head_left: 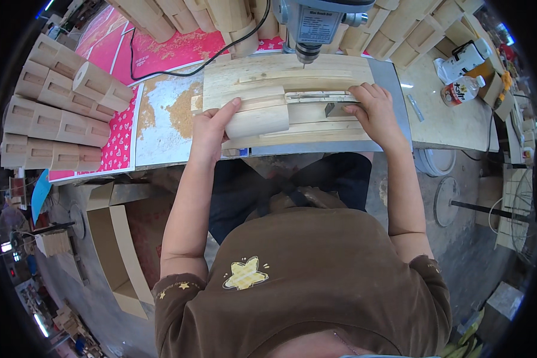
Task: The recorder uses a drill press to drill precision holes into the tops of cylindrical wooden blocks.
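A pale wooden cylinder (259,122) lies on its side on the wooden board (221,74) below the bench drill (307,51). My left hand (211,127) is closed round its left end, thumb on top. At the cylinder's right end is a narrow light strip with dark marks (319,96); whether it enters the cylinder I cannot tell. My right hand (376,113) is closed on the strip's right end, fingers over the top. Under it, close to my right thumb, stands a small dark metal plate (334,110).
Stacked wooden cylinders (59,119) stand at the left, with more behind the drill. A black cable (209,67) crosses the bench near sawdust (182,113). To the right are a bottle (462,90) and a blue pen (416,108). An opened cardboard box (116,238) sits on the floor.
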Available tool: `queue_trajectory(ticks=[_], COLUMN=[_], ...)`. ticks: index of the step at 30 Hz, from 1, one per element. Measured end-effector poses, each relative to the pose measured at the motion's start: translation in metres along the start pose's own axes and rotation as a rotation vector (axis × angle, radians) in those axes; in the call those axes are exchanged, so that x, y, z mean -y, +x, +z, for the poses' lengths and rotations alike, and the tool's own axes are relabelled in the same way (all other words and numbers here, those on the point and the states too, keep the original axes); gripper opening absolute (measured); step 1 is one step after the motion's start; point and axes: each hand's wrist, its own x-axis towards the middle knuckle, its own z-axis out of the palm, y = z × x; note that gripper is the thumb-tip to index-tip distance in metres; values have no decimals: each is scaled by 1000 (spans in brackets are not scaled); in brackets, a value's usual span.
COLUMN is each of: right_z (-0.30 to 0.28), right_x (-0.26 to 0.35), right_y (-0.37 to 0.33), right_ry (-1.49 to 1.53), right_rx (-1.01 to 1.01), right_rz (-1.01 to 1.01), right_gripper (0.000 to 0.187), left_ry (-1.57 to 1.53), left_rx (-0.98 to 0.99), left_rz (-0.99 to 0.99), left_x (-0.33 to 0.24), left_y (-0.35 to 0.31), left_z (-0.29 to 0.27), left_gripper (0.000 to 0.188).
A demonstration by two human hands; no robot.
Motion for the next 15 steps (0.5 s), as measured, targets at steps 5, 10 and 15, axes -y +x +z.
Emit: queue_trajectory(ticks=[5, 10, 15], right_z=[1, 8, 17], right_x=[1, -1, -2], right_y=[2, 4, 9], right_ry=[28, -4, 23], right_rx=[76, -17, -154], right_rz=[2, -38, 81], right_gripper=[28, 29, 40], left_ry=[75, 87, 545], left_rx=[126, 269, 168], left_rz=[5, 201, 772], left_x=[-4, 12, 40], left_y=[0, -3, -1], left_z=[35, 54, 52], left_gripper=[47, 46, 70])
